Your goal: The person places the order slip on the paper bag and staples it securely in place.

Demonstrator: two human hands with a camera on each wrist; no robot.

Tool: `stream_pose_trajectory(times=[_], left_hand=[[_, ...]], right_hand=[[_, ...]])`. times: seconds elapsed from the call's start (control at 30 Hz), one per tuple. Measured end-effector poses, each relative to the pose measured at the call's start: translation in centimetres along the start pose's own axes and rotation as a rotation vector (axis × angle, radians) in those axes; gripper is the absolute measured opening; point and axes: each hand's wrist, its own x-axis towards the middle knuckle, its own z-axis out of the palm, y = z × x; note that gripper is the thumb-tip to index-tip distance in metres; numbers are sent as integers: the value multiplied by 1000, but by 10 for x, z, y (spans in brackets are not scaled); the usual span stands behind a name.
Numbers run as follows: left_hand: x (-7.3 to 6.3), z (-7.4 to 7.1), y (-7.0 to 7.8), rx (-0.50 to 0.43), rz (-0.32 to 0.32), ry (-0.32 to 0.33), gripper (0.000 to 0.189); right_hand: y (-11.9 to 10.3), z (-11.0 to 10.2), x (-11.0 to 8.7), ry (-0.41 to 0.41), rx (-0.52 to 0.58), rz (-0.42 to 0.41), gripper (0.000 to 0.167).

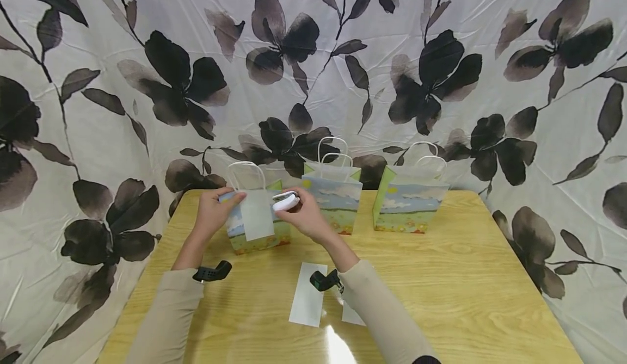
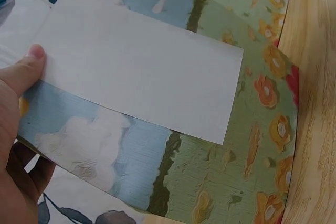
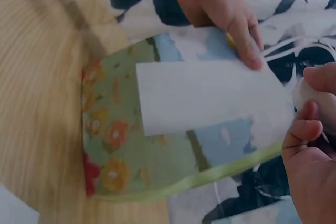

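A blank white paper card [image 2: 147, 66] lies flat against the front of a paper gift bag [image 2: 210, 171] printed with sky, clouds and flowers. My left hand [image 1: 215, 211] pinches the card to the bag's upper left part, thumb on the card's edge and fingers behind the bag. My right hand [image 1: 306, 214] grips a small white stapler [image 1: 286, 201] close to the card's upper right corner. In the right wrist view the stapler is blurred and partly hidden by my fingers.
Two more such bags stand upright farther right, a middle bag [image 1: 338, 201] and a right bag [image 1: 411, 206]. White cards lie on the wooden table [image 1: 441, 288]: one card [image 1: 307, 293] near the front, another card [image 1: 351, 314] partly under my right forearm. A floral cloth [image 1: 313, 81] hangs behind.
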Motion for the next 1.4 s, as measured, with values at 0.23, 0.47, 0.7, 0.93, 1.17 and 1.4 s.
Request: stream_pose_trajectory(times=[0.23, 0.47, 0.7, 0.93, 1.17, 1.4], left_hand=[[-2, -1, 0, -6, 14, -18, 34], [-1, 0, 1, -13, 42, -20, 33], [0, -2, 3, -7, 48, -32, 35], [1, -4, 0, -20, 29, -60, 37], [1, -4, -1, -45, 63, -68, 33], [-7, -4, 24, -24, 46, -65, 28]], right_hand=[[8, 22, 29, -53, -107, -90, 42], [7, 35, 48, -99, -209, -104, 43], [6, 34, 60, -113, -292, -117, 41], [3, 30, 66, -147, -437, -127, 44], [3, 30, 70, -190, -618, -202, 43], [0, 31, 74, -219, -716, -176, 40]])
